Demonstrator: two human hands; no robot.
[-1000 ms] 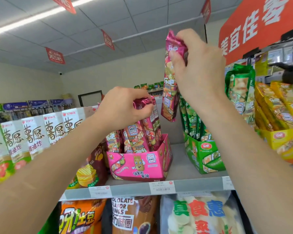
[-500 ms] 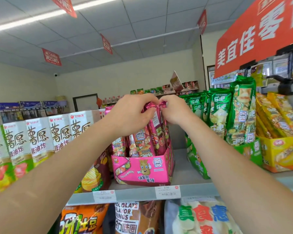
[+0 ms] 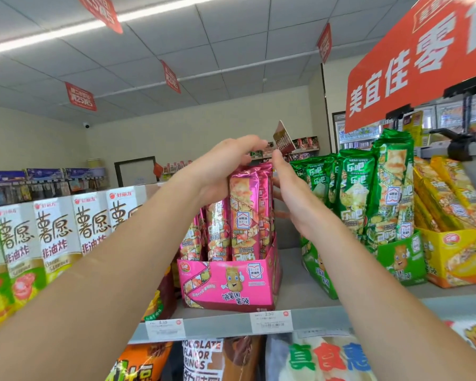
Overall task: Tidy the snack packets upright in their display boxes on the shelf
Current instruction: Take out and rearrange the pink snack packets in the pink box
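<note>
Several pink snack packets stand upright in a pink display box on the shelf. My left hand lies over their top edges, fingers curled down around the packet tops from the left. My right hand presses flat against the right side of the bundle, thumb raised beside the tops. The backs of the packets are hidden behind both hands.
A green box of upright green packets stands right of the pink one, then a yellow box of leaning packets. White cartons line the left. Price tags hang on the shelf edge; bags fill the shelf below.
My right hand brought a pink packet down from above into the pink box, then let go of its top and moved to the bundle's right side. My left hand stays on the tops.
</note>
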